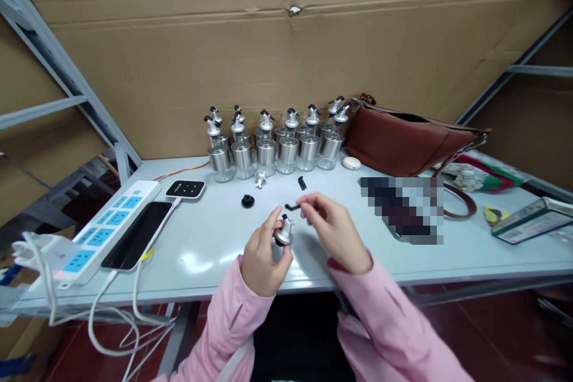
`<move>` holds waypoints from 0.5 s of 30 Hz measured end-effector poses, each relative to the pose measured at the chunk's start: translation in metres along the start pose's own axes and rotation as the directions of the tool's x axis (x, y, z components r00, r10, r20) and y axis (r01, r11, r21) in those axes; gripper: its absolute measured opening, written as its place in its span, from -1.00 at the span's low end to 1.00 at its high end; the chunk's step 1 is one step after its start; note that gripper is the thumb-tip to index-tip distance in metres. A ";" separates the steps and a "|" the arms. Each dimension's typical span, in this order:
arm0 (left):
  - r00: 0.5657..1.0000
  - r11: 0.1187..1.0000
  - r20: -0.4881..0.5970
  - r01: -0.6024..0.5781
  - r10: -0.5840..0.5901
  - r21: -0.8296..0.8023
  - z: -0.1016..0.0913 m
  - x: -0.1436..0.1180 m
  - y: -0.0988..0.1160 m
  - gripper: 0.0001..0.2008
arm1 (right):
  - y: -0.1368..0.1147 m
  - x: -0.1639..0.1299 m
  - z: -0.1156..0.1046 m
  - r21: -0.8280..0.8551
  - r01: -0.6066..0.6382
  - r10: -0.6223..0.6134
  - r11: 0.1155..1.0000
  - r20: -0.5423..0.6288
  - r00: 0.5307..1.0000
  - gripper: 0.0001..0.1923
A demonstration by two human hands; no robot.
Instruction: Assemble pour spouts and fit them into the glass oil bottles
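The left hand [262, 256] is curled around a small silver pourer cap [283, 233], pinching it between thumb and fingers just above the near edge of the table [215, 233]. The right hand [333, 230], just at its 3 o'clock, pinches a thin black clip [292, 207] in narrow fingertips, the clip hanging right over the cap; whether they touch I cannot tell. On the table at 11 o'clock from the hands lies a black round stopper [248, 200], at 12 o'clock a loose silver spout [260, 179] and another small black piece [302, 182]. Farther back at 12 o'clock stands a row of glass bottles [277, 146] with silver collars. A brown bag [403, 140] lies at 2 o'clock, and a power strip [107, 224] and dark phone [136, 234] at 9 o'clock.
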State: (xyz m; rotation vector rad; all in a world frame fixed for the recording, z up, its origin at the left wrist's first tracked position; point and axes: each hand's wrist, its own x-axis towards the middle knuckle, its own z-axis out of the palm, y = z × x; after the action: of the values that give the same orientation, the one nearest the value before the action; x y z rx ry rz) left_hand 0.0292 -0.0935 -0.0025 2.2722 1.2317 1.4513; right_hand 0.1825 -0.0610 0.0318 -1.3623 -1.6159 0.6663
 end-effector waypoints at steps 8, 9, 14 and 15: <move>1.000 1.000 0.004 -0.011 0.011 0.030 0.002 -0.001 -0.002 -0.41 | 0.013 -0.037 0.036 0.633 -0.177 0.173 0.754 0.068 0.982 -0.73; 1.000 0.999 0.002 -0.016 0.016 0.038 0.002 -0.001 -0.002 -0.41 | 0.014 -0.037 0.035 0.660 -0.176 0.185 0.730 0.057 0.981 -0.73; 0.999 0.996 0.041 -0.027 0.024 0.090 0.001 0.000 -0.002 -0.37 | 0.016 -0.040 0.033 0.716 -0.122 0.226 0.687 -0.051 0.973 -0.79; 0.998 0.994 0.052 -0.031 0.026 0.101 0.001 0.000 -0.002 -0.37 | 0.016 -0.041 0.033 0.718 -0.110 0.217 0.687 -0.059 0.974 -0.80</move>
State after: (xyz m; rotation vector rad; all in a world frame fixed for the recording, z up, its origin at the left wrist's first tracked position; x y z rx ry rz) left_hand 0.0287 -0.0922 -0.0043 2.3860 1.2915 1.3615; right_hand 0.1612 -0.0918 -0.0083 -0.9319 -0.9431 1.1380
